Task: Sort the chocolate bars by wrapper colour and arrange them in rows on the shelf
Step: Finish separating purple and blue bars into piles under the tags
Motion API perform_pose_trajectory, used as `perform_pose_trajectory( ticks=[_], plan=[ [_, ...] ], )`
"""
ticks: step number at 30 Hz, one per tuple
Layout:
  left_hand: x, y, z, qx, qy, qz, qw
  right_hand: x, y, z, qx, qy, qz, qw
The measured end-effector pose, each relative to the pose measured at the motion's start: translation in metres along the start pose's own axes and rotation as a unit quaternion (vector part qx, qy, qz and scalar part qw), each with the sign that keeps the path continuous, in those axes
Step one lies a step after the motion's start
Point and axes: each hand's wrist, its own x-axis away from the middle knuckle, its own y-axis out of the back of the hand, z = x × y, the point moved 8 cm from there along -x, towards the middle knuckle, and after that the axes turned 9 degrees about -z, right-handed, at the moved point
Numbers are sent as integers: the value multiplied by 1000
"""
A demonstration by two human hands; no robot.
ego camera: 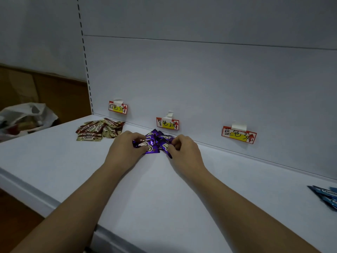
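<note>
Pinching at a loose heap of purple chocolate bars (155,141), the left hand (125,150) and right hand (184,150) each curl fingers and thumb round a wrapper at opposite edges of the pile. The glossy purple wrappers bear white lettering and overlap untidily on the white shelf (164,189), directly below the middle price label (167,123). Left of that label lies a brown-and-gold pile (100,130); far right of it, blue bars (326,196).
</note>
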Motion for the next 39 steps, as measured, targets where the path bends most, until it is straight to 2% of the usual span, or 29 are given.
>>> perform_pose_trajectory(
  ticks=[10,13,16,19,23,27,30,39],
  plan=[
    [3,2,-4,-26,-22,-18,999,1,10,-4,-21,-35,-2,999],
    [8,12,-16,-60,-59,-63,994,2,20,-9,-38,-57,-8,998],
    [16,13,-27,-135,-92,-70,984,6,26,-13,-60,-84,-3,995],
    [30,14,-47,-179,-84,-39,979,13,36,-15,-75,-109,55,990],
    [41,1,-89,-189,-78,47,978,25,70,-10,-23,-49,143,988],
    [57,-30,-135,-124,-43,155,979,43,130,-25,37,-31,177,983],
    [75,-54,-190,-110,-71,194,972,57,180,-46,74,-26,175,981],
    [139,-134,-340,-25,-151,226,962,89,332,-139,126,-73,98,985]
  ],
)
